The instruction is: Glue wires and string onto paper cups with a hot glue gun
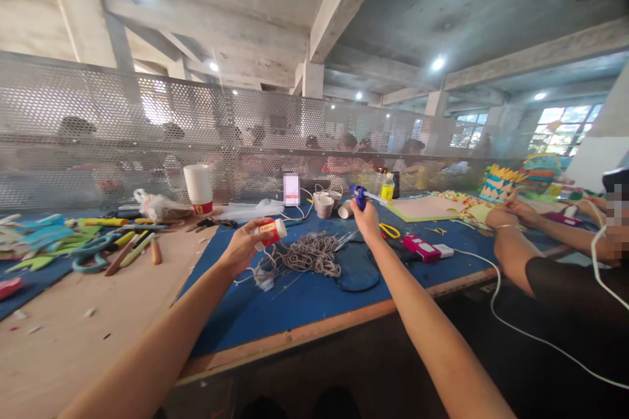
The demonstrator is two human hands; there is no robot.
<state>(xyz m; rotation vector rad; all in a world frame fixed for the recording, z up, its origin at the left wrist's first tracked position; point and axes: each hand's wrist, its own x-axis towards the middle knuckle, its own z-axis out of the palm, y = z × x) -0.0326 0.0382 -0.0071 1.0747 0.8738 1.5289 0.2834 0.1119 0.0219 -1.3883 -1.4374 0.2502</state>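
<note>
My left hand [242, 247] is closed around a red and white paper cup [273, 234], tipped on its side above the blue mat [236, 334]. In my right hand [368, 222] is a blue hot glue gun [360, 196], held up with its nozzle out to the right. Between the hands a loose heap of grey cord [314, 254] lies on the mat, with several clear glue sticks [345, 241] at its right side. Behind it stand cord-wrapped cups [324, 205], one of them [344, 209] lying over.
At the left are a stack of paper cups [198, 188], blue-handled scissors [93, 252] and several craft tools. A phone [291, 190] stands at the back by the perforated metal screen [236, 124]. Right of my arm lie a magenta power strip [421, 247] and a white cable [498, 288], beside a co-worker's arms [515, 245].
</note>
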